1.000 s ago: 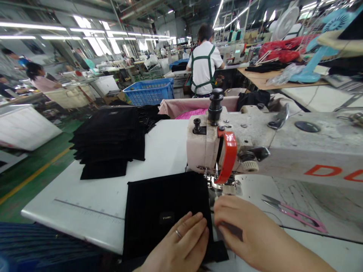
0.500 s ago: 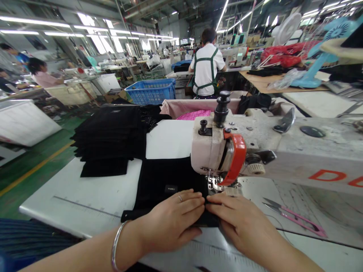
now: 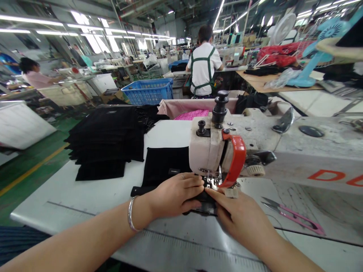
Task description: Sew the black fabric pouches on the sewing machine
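Left hand (image 3: 176, 194): flat, fingers together, pressing the black fabric panel (image 3: 166, 170) onto the worktop (image 3: 85, 200).
Right hand (image 3: 241, 219): fingers extended, pinning the panel's near edge.
Panel: stretches far-left from the presser foot (image 3: 211, 182) of the sewing machine (image 3: 255, 151).

White sewing table (image 3: 85, 204)
Bearing sewing machine (image 3: 272, 151), black fabric piece (image 3: 166, 166), stacked black fabric (image 3: 107, 139), pink-handled snips (image 3: 292, 215)

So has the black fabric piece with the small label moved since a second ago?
Yes. The black fabric piece has slid away from the person, under the sewing machine head; its label now lies beside the head.
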Available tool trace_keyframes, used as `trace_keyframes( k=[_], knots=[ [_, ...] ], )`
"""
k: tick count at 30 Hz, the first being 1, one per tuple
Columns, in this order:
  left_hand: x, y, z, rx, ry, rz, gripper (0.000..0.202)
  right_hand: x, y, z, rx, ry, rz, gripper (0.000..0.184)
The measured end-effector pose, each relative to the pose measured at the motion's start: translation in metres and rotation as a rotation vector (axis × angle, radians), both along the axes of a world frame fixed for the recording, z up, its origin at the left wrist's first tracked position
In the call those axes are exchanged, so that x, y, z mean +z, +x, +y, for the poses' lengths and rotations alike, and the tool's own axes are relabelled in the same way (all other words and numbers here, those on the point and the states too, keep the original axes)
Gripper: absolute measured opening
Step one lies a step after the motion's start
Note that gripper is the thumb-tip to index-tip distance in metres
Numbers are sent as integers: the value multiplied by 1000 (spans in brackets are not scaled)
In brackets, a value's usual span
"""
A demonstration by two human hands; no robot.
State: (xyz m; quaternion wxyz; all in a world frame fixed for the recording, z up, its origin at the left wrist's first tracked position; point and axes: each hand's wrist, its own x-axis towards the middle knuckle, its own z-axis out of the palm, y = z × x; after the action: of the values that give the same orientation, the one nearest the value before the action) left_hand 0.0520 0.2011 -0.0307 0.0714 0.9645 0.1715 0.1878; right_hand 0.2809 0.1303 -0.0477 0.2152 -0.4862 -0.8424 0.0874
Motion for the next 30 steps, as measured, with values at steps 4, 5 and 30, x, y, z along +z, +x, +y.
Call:
trace_keyframes(
  k=[4,5,30],
  knots=[
    [-2,-1,-4,56,-14,21,27,3,-2,-2,1,52,110,39],
    [-3,0,-7,91,-26,0,24,3,-2,-2,12,87,139,34],
    [-11,-5,18,61,-343,-207,12,2,7,7,-155,161,50,11]
  ],
)
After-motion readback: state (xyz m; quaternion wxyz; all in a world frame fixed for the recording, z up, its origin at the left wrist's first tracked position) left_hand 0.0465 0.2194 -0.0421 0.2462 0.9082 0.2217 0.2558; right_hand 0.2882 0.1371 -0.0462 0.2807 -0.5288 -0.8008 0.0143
